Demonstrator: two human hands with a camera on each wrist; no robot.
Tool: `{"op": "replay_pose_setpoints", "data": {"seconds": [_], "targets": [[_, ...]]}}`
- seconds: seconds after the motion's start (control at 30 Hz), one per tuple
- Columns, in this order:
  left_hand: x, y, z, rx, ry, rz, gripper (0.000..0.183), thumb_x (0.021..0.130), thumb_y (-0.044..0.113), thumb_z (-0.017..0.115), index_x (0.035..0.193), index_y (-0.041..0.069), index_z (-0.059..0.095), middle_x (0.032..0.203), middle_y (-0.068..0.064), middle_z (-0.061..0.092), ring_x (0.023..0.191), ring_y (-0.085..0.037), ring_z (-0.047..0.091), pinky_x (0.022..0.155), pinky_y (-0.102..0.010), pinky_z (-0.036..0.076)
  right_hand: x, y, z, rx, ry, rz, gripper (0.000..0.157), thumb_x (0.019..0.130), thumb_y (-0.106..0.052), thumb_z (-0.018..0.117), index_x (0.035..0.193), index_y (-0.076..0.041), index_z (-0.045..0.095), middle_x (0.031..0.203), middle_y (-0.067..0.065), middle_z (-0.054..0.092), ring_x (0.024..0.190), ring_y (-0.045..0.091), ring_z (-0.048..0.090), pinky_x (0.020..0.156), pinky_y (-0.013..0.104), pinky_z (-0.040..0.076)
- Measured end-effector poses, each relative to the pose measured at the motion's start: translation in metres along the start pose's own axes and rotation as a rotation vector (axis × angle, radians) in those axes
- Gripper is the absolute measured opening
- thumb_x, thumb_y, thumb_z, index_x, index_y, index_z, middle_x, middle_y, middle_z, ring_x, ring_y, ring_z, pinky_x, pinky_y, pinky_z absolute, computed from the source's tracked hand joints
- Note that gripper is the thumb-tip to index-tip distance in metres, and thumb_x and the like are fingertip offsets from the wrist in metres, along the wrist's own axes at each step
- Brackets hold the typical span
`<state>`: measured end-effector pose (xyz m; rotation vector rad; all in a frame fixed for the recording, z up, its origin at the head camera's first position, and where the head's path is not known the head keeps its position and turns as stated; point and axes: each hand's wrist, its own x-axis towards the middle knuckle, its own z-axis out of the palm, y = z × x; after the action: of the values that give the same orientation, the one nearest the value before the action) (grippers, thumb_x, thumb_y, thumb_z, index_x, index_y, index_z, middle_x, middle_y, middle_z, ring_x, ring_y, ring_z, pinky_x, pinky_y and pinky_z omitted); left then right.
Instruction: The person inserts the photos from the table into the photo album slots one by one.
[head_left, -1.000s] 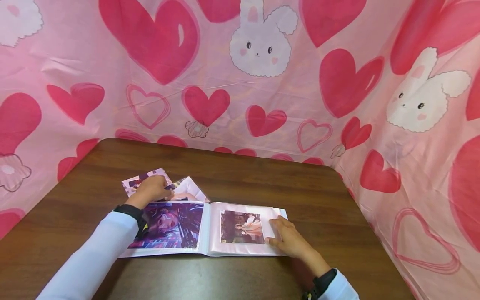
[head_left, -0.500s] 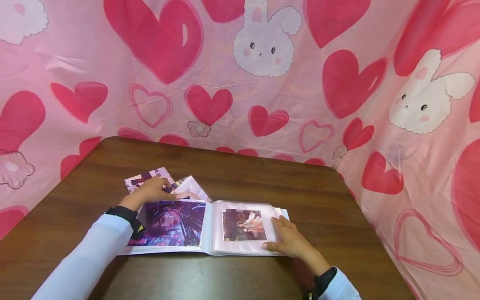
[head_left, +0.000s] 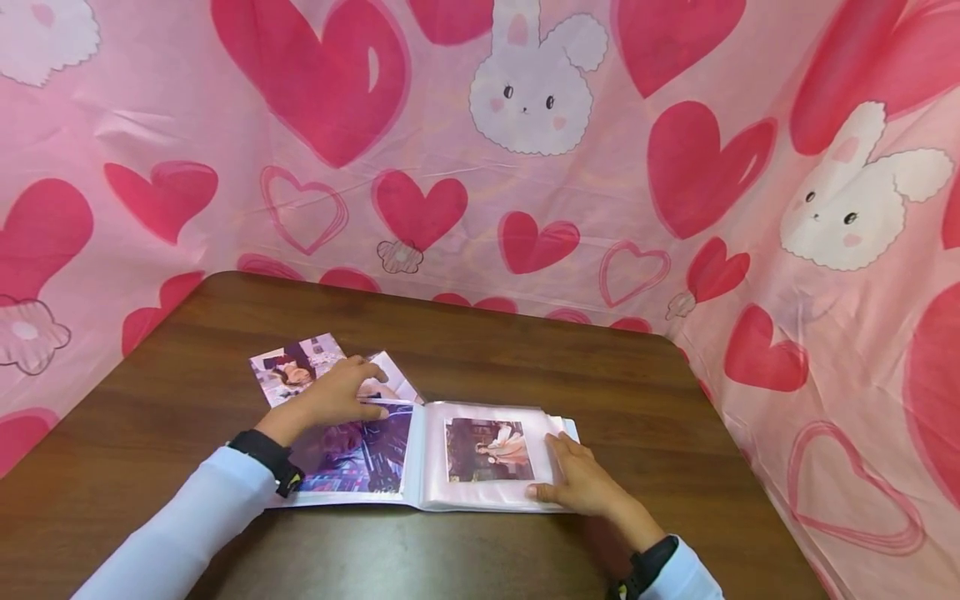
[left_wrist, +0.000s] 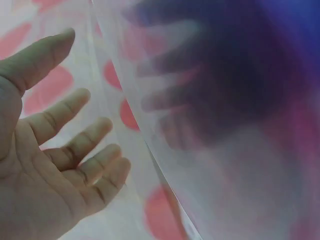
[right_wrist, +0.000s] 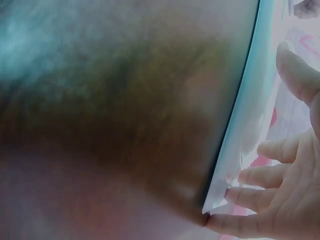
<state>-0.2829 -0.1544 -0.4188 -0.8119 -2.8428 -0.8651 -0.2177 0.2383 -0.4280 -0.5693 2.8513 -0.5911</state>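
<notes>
A photo album (head_left: 414, 492) lies spread on the brown table, a purple picture (head_left: 386, 454) on its left page. Behind clear film on the right page sits a small photo of a figure in a pale dress (head_left: 487, 450). My left hand (head_left: 337, 396) hovers over the upper part of the left page, fingers relaxed and holding nothing; in the left wrist view it mirrors in glossy film (left_wrist: 240, 165). My right hand (head_left: 588, 479) rests on the right page's outer margin, fingers extended. In the right wrist view its fingertips (right_wrist: 220, 222) are right at the album's edge (right_wrist: 232, 135).
Behind the left page two loose prints lie overlapping: a pink-toned photo (head_left: 288, 367) and a pale one (head_left: 397, 379), both partly covered. The table (head_left: 480, 350) reaches back to a pink cloth (head_left: 337, 100) with hearts and rabbits, which also hangs at both sides.
My left hand has moved right and toward me, off the pink-toned loose photo and over the left page. My right hand has stayed on the right page.
</notes>
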Motion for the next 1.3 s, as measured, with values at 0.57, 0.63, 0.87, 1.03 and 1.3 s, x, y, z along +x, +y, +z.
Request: {"op": "replay_pose_setpoints", "data": {"seconds": [0.57, 0.63, 0.87, 1.03, 1.3], "targets": [[0.000, 0.080, 0.037, 0.060, -0.167, 0.357, 0.042, 0.075, 0.025, 0.075, 0.110, 0.007, 0.062, 0.111, -0.006, 0.058, 0.106, -0.024, 0.053, 0.090, -0.040, 0.042, -0.001, 0.009, -0.008, 0.042, -0.011, -0.051, 0.053, 0.085, -0.012, 0.065, 0.126, 0.014, 0.046, 0.132, 0.038, 0.035, 0.124, 0.050, 0.030, 0.099, 0.060, 0.024], [-0.003, 0.087, 0.042, 0.083, -0.209, 0.373, 0.046, 0.075, 0.027, 0.075, 0.114, 0.008, 0.061, 0.119, -0.008, 0.057, 0.112, -0.024, 0.051, 0.093, -0.041, 0.041, -0.001, 0.009, -0.008, 0.043, -0.011, -0.051, 0.050, 0.086, -0.010, 0.063, 0.126, 0.014, 0.046, 0.132, 0.038, 0.036, 0.124, 0.050, 0.031, 0.099, 0.060, 0.024], [-0.013, 0.101, 0.057, 0.160, -0.328, 0.388, 0.057, 0.071, 0.033, 0.077, 0.122, 0.016, 0.059, 0.132, -0.008, 0.051, 0.124, -0.029, 0.042, 0.094, -0.047, 0.038, -0.003, 0.010, -0.009, 0.021, -0.004, -0.100, 0.044, 0.087, -0.002, 0.059, 0.125, 0.015, 0.046, 0.130, 0.038, 0.038, 0.123, 0.050, 0.032, 0.098, 0.060, 0.025], [-0.014, 0.103, 0.061, 0.227, -0.261, 0.388, 0.054, 0.066, 0.037, 0.080, 0.114, 0.019, 0.062, 0.114, 0.001, 0.057, 0.106, -0.017, 0.051, 0.081, -0.035, 0.041, -0.004, 0.010, -0.009, 0.026, 0.004, -0.106, 0.044, 0.085, -0.001, 0.059, 0.125, 0.014, 0.047, 0.131, 0.038, 0.037, 0.123, 0.050, 0.032, 0.097, 0.061, 0.026], [-0.015, 0.101, 0.062, 0.243, -0.174, 0.376, 0.047, 0.060, 0.034, 0.083, 0.101, 0.020, 0.066, 0.087, 0.009, 0.048, 0.085, -0.012, 0.046, 0.066, -0.027, 0.033, -0.004, 0.010, -0.007, 0.026, 0.021, -0.082, 0.045, 0.084, -0.001, 0.062, 0.125, 0.012, 0.048, 0.131, 0.037, 0.037, 0.122, 0.050, 0.034, 0.097, 0.060, 0.027]]}}
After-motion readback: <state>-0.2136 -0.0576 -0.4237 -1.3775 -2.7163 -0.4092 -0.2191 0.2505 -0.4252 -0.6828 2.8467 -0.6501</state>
